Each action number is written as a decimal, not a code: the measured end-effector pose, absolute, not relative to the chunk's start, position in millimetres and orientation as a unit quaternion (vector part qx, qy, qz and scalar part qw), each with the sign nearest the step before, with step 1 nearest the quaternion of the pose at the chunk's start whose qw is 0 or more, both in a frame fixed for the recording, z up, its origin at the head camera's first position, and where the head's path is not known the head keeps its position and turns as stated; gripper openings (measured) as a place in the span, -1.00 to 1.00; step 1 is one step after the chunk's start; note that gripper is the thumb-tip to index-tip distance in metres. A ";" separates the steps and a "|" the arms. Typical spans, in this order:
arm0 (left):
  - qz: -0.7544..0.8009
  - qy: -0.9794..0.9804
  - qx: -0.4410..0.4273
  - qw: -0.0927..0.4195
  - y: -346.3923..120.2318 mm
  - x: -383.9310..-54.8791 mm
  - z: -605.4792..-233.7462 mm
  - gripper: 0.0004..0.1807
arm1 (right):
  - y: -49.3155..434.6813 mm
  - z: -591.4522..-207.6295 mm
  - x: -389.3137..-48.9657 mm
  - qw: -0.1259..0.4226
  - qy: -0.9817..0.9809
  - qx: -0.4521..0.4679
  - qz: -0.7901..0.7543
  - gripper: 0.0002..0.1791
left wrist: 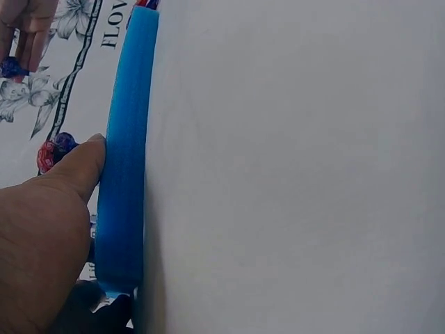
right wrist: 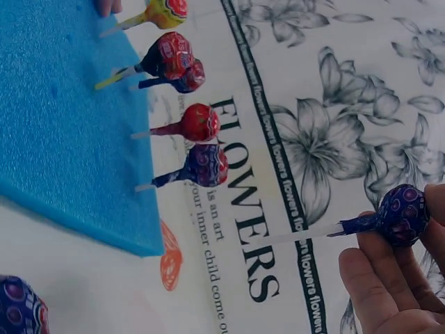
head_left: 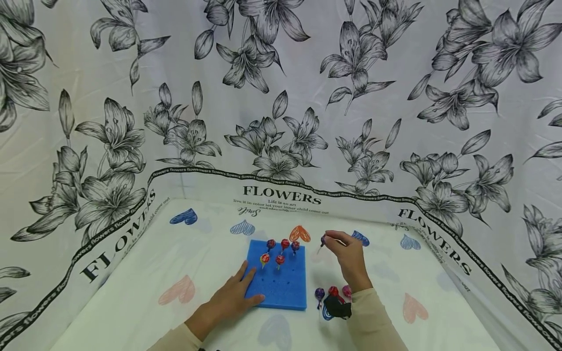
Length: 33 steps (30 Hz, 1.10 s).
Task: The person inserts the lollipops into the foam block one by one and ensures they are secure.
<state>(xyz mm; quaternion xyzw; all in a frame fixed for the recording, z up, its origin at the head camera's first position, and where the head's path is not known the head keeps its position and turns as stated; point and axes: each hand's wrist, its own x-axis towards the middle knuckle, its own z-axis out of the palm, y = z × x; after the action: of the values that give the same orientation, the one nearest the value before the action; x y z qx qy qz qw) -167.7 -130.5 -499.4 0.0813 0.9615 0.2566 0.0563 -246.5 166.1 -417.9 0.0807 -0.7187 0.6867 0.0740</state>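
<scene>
A lollipop (right wrist: 403,214) in a dark purple wrapper is pinched by its head in my right hand (head_left: 351,258), raised to the right of the blue foam block (head_left: 287,295). Its white stick points free, down and left in the head view. My left hand (head_left: 230,297) rests at the block's near left corner, fingers along the left side and thumb (left wrist: 87,163) against the front side. Several wrapped lollipops stand by their sticks in the far part of the block, among them a yellow-and-red one (head_left: 264,259) and a red one (head_left: 280,261). Small holes show nearer the front.
Right of the block lie a purple lollipop (head_left: 319,293), a red one (head_left: 333,291) and a pink one (head_left: 347,291), beside a black object (head_left: 338,307) partly behind the right sleeve. A white cloth with printed hearts covers the table; a flower-printed curtain (head_left: 281,146) hangs behind.
</scene>
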 end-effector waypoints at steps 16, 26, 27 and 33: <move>0.264 0.959 0.086 0.054 -132.7 -169.2 -499.5 -0.02 | 129.6 -429.6 -245.6 0.039 -0.740 0.112 0.662 -0.74; 0.258 0.961 0.081 0.057 -131.9 -171.0 -503.6 0.00 | 123.1 -454.4 -243.3 0.015 -0.744 0.115 0.658 -0.64; 0.257 0.961 0.082 0.057 -132.1 -171.2 -504.1 0.00 | 122.6 -456.2 -243.2 0.015 -0.747 0.113 0.655 -0.64; 0.259 0.961 0.087 0.051 -132.2 -170.9 -504.6 -0.01 | 121.5 -464.9 -242.6 0.010 -0.760 0.106 0.641 -0.62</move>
<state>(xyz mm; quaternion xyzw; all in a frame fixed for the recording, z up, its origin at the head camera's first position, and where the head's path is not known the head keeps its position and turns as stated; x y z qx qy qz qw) -170.9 -132.2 -504.6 0.0875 0.9605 0.2592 0.0507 -242.6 121.5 -464.9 0.1063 -0.7604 0.6407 0.0104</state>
